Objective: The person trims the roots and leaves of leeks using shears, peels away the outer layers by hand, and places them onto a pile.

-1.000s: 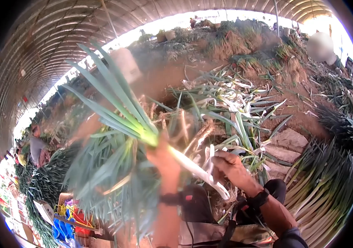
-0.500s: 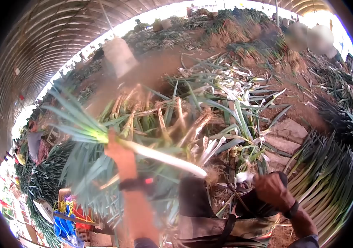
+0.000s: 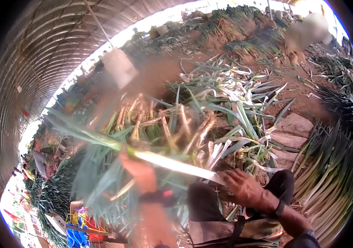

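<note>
Gripping leek (image 3: pixel 172 162) mid-length | left fingers (image 3: pixel 125 155) curled round | right fingers (image 3: pixel 231 177) at white end, closure unclear

Left hand (image 3: pixel 137 168) grips a long leek (image 3: pixel 172 162) near its leaves, while the right hand (image 3: pixel 246 189) touches its white root end

Above me to the left curves a ribbed, arched roof (image 3: pixel 40 58), and from it a thin, slanting pole (image 3: pixel 98 22) comes down to a pale, blocky object (image 3: pixel 120 68) on the brown soil (image 3: pixel 296 84). Over on my far left I see a person in a grey top (image 3: pixel 40 161), and nearer to me some bright blue plastic (image 3: pixel 76 236) beside yellow cords (image 3: pixel 75 218) and a red item (image 3: pixel 96 225) too blurred for me to name.
</note>
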`<state>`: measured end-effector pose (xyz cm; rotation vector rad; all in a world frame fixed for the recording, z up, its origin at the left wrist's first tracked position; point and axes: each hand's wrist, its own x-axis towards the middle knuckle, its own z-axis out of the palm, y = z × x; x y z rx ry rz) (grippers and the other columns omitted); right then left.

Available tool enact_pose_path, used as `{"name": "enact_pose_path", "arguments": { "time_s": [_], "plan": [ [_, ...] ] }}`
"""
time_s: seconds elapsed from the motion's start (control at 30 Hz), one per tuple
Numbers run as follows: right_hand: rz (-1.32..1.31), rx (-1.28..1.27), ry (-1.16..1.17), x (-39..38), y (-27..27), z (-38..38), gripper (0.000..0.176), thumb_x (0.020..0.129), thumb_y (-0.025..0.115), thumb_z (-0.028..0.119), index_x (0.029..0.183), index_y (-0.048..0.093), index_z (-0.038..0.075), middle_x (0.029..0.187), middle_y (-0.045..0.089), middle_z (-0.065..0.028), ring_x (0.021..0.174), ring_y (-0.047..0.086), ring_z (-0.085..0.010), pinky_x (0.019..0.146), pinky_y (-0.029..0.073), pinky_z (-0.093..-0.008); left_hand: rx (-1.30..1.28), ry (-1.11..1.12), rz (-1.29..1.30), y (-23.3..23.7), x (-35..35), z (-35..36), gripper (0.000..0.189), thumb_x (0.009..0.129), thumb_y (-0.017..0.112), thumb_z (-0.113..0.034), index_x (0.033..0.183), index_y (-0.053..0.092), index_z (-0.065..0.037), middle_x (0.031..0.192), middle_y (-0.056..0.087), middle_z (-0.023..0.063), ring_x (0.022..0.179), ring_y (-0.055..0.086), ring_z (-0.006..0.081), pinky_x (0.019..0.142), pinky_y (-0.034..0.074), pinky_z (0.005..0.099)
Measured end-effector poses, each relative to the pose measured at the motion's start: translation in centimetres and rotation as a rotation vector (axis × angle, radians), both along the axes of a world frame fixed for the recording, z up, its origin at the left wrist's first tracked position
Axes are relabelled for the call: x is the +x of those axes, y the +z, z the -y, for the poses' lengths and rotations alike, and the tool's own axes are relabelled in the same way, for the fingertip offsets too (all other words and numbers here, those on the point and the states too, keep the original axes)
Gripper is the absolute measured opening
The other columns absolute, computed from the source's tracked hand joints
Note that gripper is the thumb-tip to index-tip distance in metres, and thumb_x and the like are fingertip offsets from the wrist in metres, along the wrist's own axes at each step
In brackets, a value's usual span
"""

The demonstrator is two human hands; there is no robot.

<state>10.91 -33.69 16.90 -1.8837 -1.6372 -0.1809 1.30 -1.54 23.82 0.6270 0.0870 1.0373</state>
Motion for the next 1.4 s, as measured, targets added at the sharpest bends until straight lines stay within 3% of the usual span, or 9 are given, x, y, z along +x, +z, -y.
{"name": "enact_pose_path", "arguments": {
  "time_s": [0.2, 0.47, 0.7, 0.9, 1.03, 1.13, 1.23, 1.37, 1.4],
  "plan": [
    [-0.160, -0.071, -0.196, -1.7, -3.3, -0.8, 0.056, 0.086, 0.073, 0.017, 0.129, 0.044, -0.004, 0.107, 0.062, -0.0226, 0.091, 0.064, -0.0387, 0.072, 0.052, -0.0468, 0.047, 0.114, -0.379, -1.9, 2.9, 1.7, 0.042, 0.100, 0.057, -0.044, 0.112, 0.056, -0.004, 0.093, 0.063, 0.0091, 0.086, 0.065, 0.0244, 0.081, 0.056, 0.0432],
    [-0.739, -0.004, -0.260, -3.1, -2.8, 2.5, 0.039, 0.086, 0.078, 0.022, 0.110, 0.058, -0.002, 0.079, 0.063, -0.0177, 0.069, 0.067, -0.0329, 0.059, 0.050, -0.0440, -0.050, -0.244, -0.327, -1.5, 7.0, 4.4, 0.069, 0.104, 0.039, -0.055, 0.141, 0.042, 0.003, 0.138, 0.053, 0.0226, 0.125, 0.054, 0.0452, 0.110, 0.042, 0.0491],
    [-0.454, 0.129, -0.374, -5.3, -3.6, 5.6, 0.037, 0.085, 0.078, 0.018, 0.111, 0.060, -0.002, 0.081, 0.061, -0.0188, 0.068, 0.064, -0.0367, 0.059, 0.051, -0.0421, -0.087, -0.359, -0.355, -3.1, 9.6, 6.5, 0.056, 0.103, 0.050, -0.048, 0.133, 0.053, -0.001, 0.132, 0.059, 0.0182, 0.120, 0.059, 0.0376, 0.107, 0.045, 0.0527],
    [-0.721, -0.129, -0.584, -7.3, -2.1, 7.7, 0.036, 0.088, 0.073, 0.018, 0.116, 0.060, 0.001, 0.086, 0.065, -0.0178, 0.070, 0.066, -0.0347, 0.060, 0.052, -0.0390, -0.146, -0.340, -0.230, -4.0, 8.6, 8.1, 0.044, 0.096, 0.064, -0.042, 0.121, 0.061, -0.006, 0.105, 0.070, 0.0109, 0.092, 0.067, 0.0268, 0.082, 0.055, 0.0434],
    [-0.548, 0.010, -0.542, -7.6, -2.9, 9.4, 0.025, 0.086, 0.066, 0.010, 0.109, 0.061, 0.004, 0.085, 0.062, -0.0130, 0.071, 0.064, -0.0291, 0.060, 0.052, -0.0395, 0.860, 0.185, -0.478, -6.5, 6.9, 9.9, 0.067, 0.094, 0.065, -0.016, 0.150, 0.030, -0.002, 0.119, 0.063, 0.0125, 0.105, 0.061, 0.0227, 0.096, 0.050, 0.0396],
    [-0.161, 0.096, -0.528, -7.4, -0.2, 9.4, 0.026, 0.080, 0.065, 0.006, 0.105, 0.058, 0.003, 0.077, 0.056, -0.0127, 0.070, 0.063, -0.0306, 0.059, 0.051, -0.0427, -0.126, -0.759, 0.162, -8.8, 8.8, 6.2, 0.044, 0.096, 0.067, -0.019, 0.129, 0.047, 0.001, 0.095, 0.056, 0.0075, 0.081, 0.053, 0.0151, 0.069, 0.049, 0.0293],
    [-0.193, -0.010, -0.530, -7.4, 1.3, 10.4, 0.028, 0.088, 0.060, 0.010, 0.110, 0.049, -0.005, 0.087, 0.058, -0.0167, 0.077, 0.064, -0.0356, 0.058, 0.054, -0.0433, -0.185, -0.995, 0.269, -8.6, 10.1, 6.8, 0.041, 0.101, 0.063, -0.027, 0.126, 0.047, 0.001, 0.102, 0.052, 0.0100, 0.073, 0.048, 0.0147, 0.061, 0.044, 0.0266],
    [-0.209, -0.001, -0.564, -7.2, 0.6, 12.4, 0.030, 0.092, 0.059, 0.013, 0.114, 0.048, -0.005, 0.093, 0.060, -0.0193, 0.080, 0.066, -0.0360, 0.061, 0.055, -0.0429, -0.113, -0.614, 0.065, -7.5, 12.3, 12.0, 0.052, 0.099, 0.064, -0.029, 0.142, 0.044, -0.006, 0.105, 0.058, 0.0113, 0.076, 0.055, 0.0152, 0.061, 0.049, 0.0263],
    [-0.566, -0.058, -0.662, -7.1, -0.3, 13.3, 0.032, 0.094, 0.059, 0.014, 0.118, 0.048, -0.004, 0.095, 0.061, -0.0191, 0.080, 0.067, -0.0348, 0.062, 0.056, -0.0432, -0.045, -0.545, 0.015, -5.9, 12.9, 14.7, 0.054, 0.099, 0.064, -0.033, 0.143, 0.045, -0.008, 0.103, 0.061, 0.0114, 0.075, 0.059, 0.0175, 0.060, 0.050, 0.0254]
  ]
}}
